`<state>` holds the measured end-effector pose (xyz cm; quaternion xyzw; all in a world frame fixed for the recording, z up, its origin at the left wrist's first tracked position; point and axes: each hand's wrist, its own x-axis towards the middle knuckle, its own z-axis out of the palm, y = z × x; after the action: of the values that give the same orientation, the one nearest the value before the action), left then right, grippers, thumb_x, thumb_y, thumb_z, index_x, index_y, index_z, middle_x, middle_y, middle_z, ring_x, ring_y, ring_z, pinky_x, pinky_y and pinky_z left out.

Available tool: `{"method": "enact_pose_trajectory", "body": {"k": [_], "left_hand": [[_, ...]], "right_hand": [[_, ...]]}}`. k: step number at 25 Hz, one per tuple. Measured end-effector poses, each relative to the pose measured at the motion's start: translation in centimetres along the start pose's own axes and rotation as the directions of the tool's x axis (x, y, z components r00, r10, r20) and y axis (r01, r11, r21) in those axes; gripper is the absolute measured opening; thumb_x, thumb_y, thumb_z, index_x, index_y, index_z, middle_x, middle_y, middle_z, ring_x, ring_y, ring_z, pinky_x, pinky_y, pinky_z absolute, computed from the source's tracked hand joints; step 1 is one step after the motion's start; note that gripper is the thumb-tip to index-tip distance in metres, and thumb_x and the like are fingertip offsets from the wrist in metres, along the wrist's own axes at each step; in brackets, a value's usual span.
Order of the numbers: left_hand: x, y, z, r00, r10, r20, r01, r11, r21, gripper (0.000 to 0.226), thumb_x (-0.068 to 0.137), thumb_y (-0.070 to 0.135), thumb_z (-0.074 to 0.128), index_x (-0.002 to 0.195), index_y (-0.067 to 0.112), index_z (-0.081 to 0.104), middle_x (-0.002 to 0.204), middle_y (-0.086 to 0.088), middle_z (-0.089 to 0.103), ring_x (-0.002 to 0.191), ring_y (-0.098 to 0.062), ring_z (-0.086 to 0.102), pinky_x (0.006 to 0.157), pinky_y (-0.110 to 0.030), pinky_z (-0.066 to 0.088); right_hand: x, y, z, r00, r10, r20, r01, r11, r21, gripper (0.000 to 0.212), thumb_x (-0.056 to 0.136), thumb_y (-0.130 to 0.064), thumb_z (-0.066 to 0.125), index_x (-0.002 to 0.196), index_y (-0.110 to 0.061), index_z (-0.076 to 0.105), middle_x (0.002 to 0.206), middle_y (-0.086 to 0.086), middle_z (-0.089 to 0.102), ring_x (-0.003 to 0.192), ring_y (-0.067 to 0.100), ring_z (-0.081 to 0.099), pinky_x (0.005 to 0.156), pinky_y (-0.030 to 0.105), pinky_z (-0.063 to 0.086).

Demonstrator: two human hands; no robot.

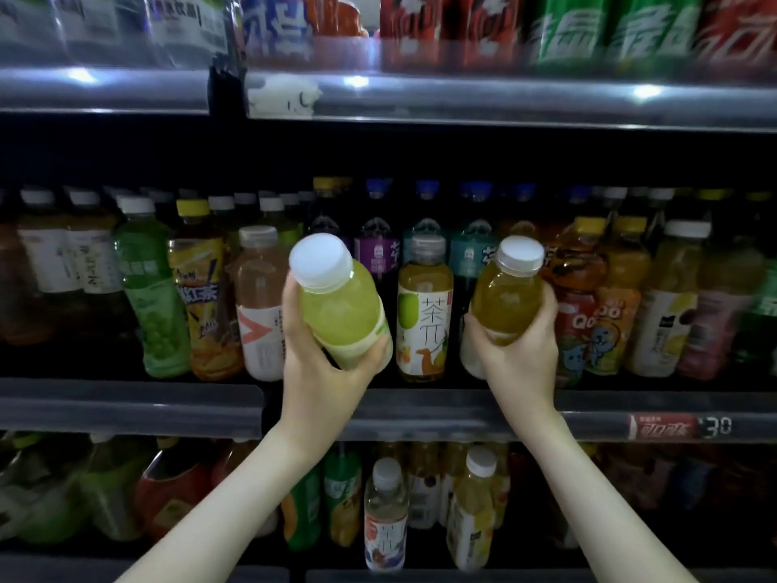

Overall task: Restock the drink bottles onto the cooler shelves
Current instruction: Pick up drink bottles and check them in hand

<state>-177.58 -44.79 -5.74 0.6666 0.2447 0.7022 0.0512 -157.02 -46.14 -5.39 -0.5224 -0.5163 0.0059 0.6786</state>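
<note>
Two bottles are tilting caps-up toward the middle shelf (pixel 462 408): left hand (pixel 319 363) is gripping the pale-green bottle (pixel 340 305), right hand (pixel 519 351) the amber bottle (pixel 506 292), equally near.

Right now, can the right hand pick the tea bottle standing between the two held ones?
Probably not: the right hand is full, gripping an amber bottle. The tea bottle itself stands unblocked at the shelf front.
</note>
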Motion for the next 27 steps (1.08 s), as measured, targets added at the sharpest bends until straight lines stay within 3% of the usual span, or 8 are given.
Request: {"method": "enact_pose_trajectory", "body": {"k": [3,5,9,13,17,19,23,27], "left_hand": [[-0.8,1.7,-1.6,0.995,0.089,-0.054,-0.087,0.995,0.046,0.102,0.072,0.02,0.077,0.141,0.026,0.003,0.145,0.029,0.019,0.133,0.004,0.029,0.104,-0.016,0.034],[-2.3,2.5,-3.0,0.999,0.032,-0.017,-0.031,0.998,0.062,0.103,0.068,0.009,0.078,0.141,0.019,0.006,0.143,0.038,0.017,0.131,0.011,0.026,0.102,-0.007,0.03],[-6.7,3.2,-8.0,0.961,-0.26,0.097,0.26,0.966,0.014,0.106,0.07,0.024,0.079,0.147,0.029,0.007,0.146,0.03,0.025,0.133,0.001,0.036,0.1,-0.014,0.038],[-12.0,3.8,-14.5,0.833,-0.525,0.176,0.52,0.851,0.079,0.11,0.068,0.017,0.084,0.145,0.042,0.01,0.131,0.044,0.038,0.121,0.009,0.046,0.093,-0.011,0.042],[-17.1,2.9,-23.5,0.629,-0.744,0.225,0.743,0.661,0.106,0.111,0.069,0.019,0.084,0.147,0.047,0.01,0.132,0.016,0.055,0.122,-0.009,0.054,0.103,-0.043,0.044],[-19.9,2.6,-29.1,0.533,-0.812,0.236,0.811,0.57,0.129,0.109,0.067,0.027,0.084,0.146,0.049,0.012,0.13,0.011,0.057,0.12,-0.013,0.055,0.101,-0.049,0.044],[-24.7,3.3,-41.4,0.353,-0.909,0.22,0.912,0.387,0.137,0.107,0.07,0.012,0.081,0.149,0.04,0.014,0.122,0.008,0.063,0.111,-0.011,0.062,0.095,-0.04,0.051],[-26.6,3.8,-52.3,0.263,-0.945,0.192,0.952,0.287,0.109,0.102,0.074,0.003,0.078,0.149,0.033,0.017,0.12,0.012,0.064,0.109,-0.009,0.062,0.085,-0.026,0.053]], "right_hand": [[-1.7,-1.6,-0.7,0.956,-0.285,-0.073,0.285,0.958,-0.011,0.087,0.075,-0.029,0.079,0.141,-0.003,0.029,0.136,0.008,0.042,0.122,0.005,0.043,0.097,0.005,0.036],[-3.3,-3.0,-0.8,0.939,-0.343,0.008,0.343,0.939,0.018,0.084,0.074,-0.028,0.077,0.138,-0.001,0.03,0.135,0.008,0.041,0.124,0.001,0.042,0.099,0.007,0.035],[-8.9,-5.2,0.3,0.921,-0.138,0.364,0.067,0.977,0.201,0.08,0.072,-0.032,0.082,0.136,-0.014,0.037,0.125,-0.012,0.053,0.114,-0.002,0.053,0.094,0.014,0.044],[-16.3,-5.0,3.9,0.763,0.07,0.642,-0.21,0.967,0.145,0.073,0.07,-0.024,0.084,0.131,-0.027,0.043,0.115,-0.019,0.06,0.106,-0.004,0.059,0.087,0.016,0.048],[-24.3,-6.7,8.3,0.572,0.183,0.799,-0.364,0.93,0.047,0.066,0.072,-0.021,0.082,0.128,-0.02,0.048,0.108,-0.017,0.063,0.098,-0.007,0.061,0.081,0.015,0.048],[-29.0,-8.5,10.8,0.459,0.225,0.859,-0.425,0.905,-0.01,0.065,0.071,-0.024,0.084,0.126,-0.02,0.05,0.108,-0.013,0.065,0.097,-0.006,0.062,0.081,0.015,0.049],[-39.5,-12.7,16.2,0.264,0.296,0.918,-0.514,0.849,-0.126,0.069,0.069,-0.032,0.084,0.128,-0.019,0.051,0.114,-0.006,0.066,0.102,0.006,0.065,0.088,0.031,0.054],[-47.8,-17.9,22.3,0.133,0.313,0.94,-0.602,0.779,-0.174,0.059,0.075,-0.019,0.081,0.125,-0.013,0.052,0.114,0.0,0.066,0.101,0.011,0.066,0.089,0.035,0.054]]}}
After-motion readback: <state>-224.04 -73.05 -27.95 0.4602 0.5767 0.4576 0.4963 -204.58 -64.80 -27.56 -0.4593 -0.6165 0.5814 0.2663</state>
